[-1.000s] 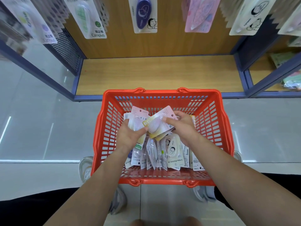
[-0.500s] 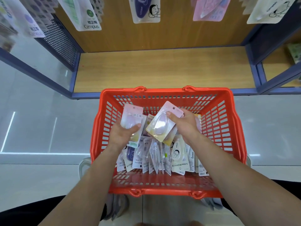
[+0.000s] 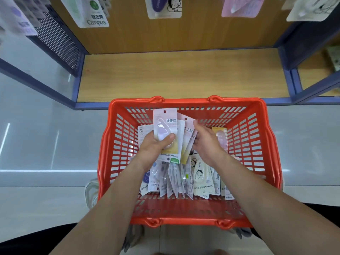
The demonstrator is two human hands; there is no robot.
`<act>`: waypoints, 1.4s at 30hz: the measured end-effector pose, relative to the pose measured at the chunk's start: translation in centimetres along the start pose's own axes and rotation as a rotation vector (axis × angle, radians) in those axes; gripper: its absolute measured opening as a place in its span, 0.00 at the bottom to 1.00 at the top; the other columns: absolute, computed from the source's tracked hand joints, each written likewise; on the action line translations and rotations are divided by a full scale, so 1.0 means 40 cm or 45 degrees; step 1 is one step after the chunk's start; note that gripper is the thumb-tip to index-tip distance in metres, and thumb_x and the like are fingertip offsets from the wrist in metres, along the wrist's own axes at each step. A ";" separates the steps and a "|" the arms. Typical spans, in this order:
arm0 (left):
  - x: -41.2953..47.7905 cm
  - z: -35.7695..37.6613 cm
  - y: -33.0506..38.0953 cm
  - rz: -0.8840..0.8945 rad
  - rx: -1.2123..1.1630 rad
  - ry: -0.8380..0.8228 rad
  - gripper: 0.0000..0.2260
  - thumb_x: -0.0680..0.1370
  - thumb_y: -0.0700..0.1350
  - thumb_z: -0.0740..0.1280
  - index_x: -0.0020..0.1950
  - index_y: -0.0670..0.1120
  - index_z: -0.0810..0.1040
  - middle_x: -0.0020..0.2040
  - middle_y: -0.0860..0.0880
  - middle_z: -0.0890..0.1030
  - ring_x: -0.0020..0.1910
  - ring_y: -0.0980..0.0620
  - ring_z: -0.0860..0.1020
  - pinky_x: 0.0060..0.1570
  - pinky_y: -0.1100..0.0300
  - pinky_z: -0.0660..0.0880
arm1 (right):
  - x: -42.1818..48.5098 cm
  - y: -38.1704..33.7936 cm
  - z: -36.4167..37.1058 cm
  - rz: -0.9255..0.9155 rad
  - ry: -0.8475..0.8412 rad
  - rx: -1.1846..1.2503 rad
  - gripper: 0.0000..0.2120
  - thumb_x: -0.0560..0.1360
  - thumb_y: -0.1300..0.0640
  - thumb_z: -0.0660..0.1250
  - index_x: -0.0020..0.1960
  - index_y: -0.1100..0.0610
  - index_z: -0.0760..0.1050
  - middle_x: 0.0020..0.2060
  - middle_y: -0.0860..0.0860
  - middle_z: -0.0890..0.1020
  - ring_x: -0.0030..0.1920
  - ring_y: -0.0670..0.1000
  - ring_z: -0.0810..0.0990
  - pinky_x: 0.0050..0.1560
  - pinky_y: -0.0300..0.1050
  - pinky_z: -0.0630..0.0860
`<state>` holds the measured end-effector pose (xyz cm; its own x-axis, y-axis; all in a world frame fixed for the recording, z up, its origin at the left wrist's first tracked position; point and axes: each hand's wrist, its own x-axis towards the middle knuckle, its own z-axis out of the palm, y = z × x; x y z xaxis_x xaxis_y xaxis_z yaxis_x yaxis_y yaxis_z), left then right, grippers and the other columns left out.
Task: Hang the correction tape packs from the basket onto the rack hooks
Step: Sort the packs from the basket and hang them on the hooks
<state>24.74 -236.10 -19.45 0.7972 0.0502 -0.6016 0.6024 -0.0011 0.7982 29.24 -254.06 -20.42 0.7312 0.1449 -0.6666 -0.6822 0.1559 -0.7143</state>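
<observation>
An orange plastic basket (image 3: 117, 144) stands on the floor in front of me, holding several correction tape packs (image 3: 201, 178) standing on edge. My left hand (image 3: 156, 146) grips a small stack of packs (image 3: 166, 122) upright over the basket, thumb across the front pink-and-yellow one. My right hand (image 3: 206, 142) holds a second pink pack (image 3: 187, 129) by its edge, pressed against the right side of that stack. Another yellow-topped pack (image 3: 219, 131) sits behind my right hand. Packs hang from rack hooks (image 3: 165, 6) along the top edge.
A bare wooden shelf (image 3: 184, 74) with a blue frame lies just beyond the basket. A perforated dark side panel (image 3: 58, 39) stands at the left. Glossy grey floor spreads to both sides. Shoes (image 3: 91, 190) show under the basket's near edge.
My right hand has brought its pink pack leftwards against the stack in my left hand. My left hand has raised its packs and turned them upright. The view has dipped slightly.
</observation>
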 end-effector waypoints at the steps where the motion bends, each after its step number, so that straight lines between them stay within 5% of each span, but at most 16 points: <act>1: 0.000 -0.001 -0.002 0.003 0.007 0.015 0.22 0.72 0.59 0.76 0.61 0.49 0.82 0.54 0.49 0.87 0.56 0.48 0.85 0.66 0.44 0.77 | -0.007 0.001 0.003 0.012 -0.050 -0.005 0.16 0.82 0.47 0.66 0.62 0.56 0.80 0.55 0.55 0.86 0.57 0.58 0.85 0.65 0.63 0.77; 4: -0.011 0.002 -0.003 0.000 0.010 0.058 0.31 0.69 0.67 0.76 0.64 0.50 0.80 0.57 0.50 0.86 0.58 0.48 0.84 0.66 0.44 0.76 | -0.036 0.014 0.012 -0.004 -0.214 -0.353 0.22 0.78 0.43 0.70 0.67 0.49 0.68 0.59 0.44 0.82 0.58 0.45 0.82 0.61 0.54 0.79; 6: -0.018 0.002 -0.004 -0.068 -0.004 0.109 0.42 0.62 0.75 0.75 0.67 0.51 0.77 0.59 0.50 0.85 0.60 0.47 0.82 0.66 0.42 0.75 | -0.045 0.016 0.013 -0.029 -0.238 -0.472 0.28 0.78 0.50 0.73 0.70 0.47 0.61 0.59 0.38 0.78 0.56 0.38 0.80 0.55 0.43 0.78; 10: -0.044 0.008 0.024 -0.098 -0.120 0.103 0.31 0.68 0.68 0.76 0.65 0.53 0.79 0.55 0.50 0.87 0.55 0.45 0.86 0.61 0.38 0.79 | -0.047 0.008 -0.009 -0.036 -0.135 -0.372 0.34 0.70 0.61 0.80 0.68 0.48 0.66 0.58 0.49 0.84 0.57 0.50 0.85 0.58 0.54 0.82; 16: -0.100 0.018 0.088 -0.002 -0.153 0.053 0.18 0.76 0.58 0.73 0.64 0.56 0.77 0.54 0.53 0.87 0.54 0.49 0.86 0.60 0.42 0.80 | -0.081 -0.048 0.015 -0.084 -0.151 -0.317 0.20 0.79 0.59 0.72 0.66 0.47 0.69 0.58 0.49 0.84 0.56 0.51 0.85 0.55 0.56 0.81; 21: -0.197 0.007 0.173 0.029 -0.104 -0.101 0.29 0.74 0.65 0.73 0.71 0.56 0.73 0.64 0.50 0.83 0.64 0.44 0.81 0.65 0.40 0.75 | -0.170 -0.117 0.037 -0.220 -0.170 -0.289 0.20 0.79 0.62 0.71 0.66 0.48 0.70 0.58 0.49 0.84 0.58 0.51 0.85 0.64 0.60 0.79; 27: -0.369 -0.020 0.342 0.128 -0.190 -0.260 0.19 0.78 0.49 0.67 0.69 0.48 0.76 0.62 0.45 0.84 0.60 0.43 0.83 0.62 0.45 0.79 | -0.347 -0.260 0.047 -0.403 -0.164 -0.309 0.26 0.71 0.62 0.79 0.63 0.49 0.73 0.52 0.52 0.87 0.54 0.55 0.86 0.61 0.62 0.80; 35: -0.514 -0.019 0.445 0.329 -0.209 -0.133 0.19 0.79 0.49 0.69 0.68 0.45 0.77 0.59 0.42 0.85 0.59 0.36 0.83 0.63 0.37 0.77 | -0.558 -0.394 0.047 -0.492 -0.365 -0.261 0.25 0.74 0.68 0.73 0.67 0.50 0.74 0.52 0.58 0.87 0.53 0.63 0.86 0.56 0.66 0.81; 42: -0.535 0.015 0.453 0.319 -0.478 -0.134 0.21 0.76 0.47 0.69 0.68 0.40 0.76 0.59 0.37 0.84 0.58 0.36 0.83 0.61 0.40 0.79 | -0.561 -0.381 0.080 -0.598 -0.151 -0.291 0.25 0.69 0.67 0.79 0.62 0.53 0.77 0.48 0.52 0.88 0.50 0.54 0.87 0.54 0.57 0.82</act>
<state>18.63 -237.79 7.88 0.9276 -0.0073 -0.3734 0.3504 0.3628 0.8635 23.25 -256.55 6.11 0.9437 0.2223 -0.2450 -0.2547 0.0155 -0.9669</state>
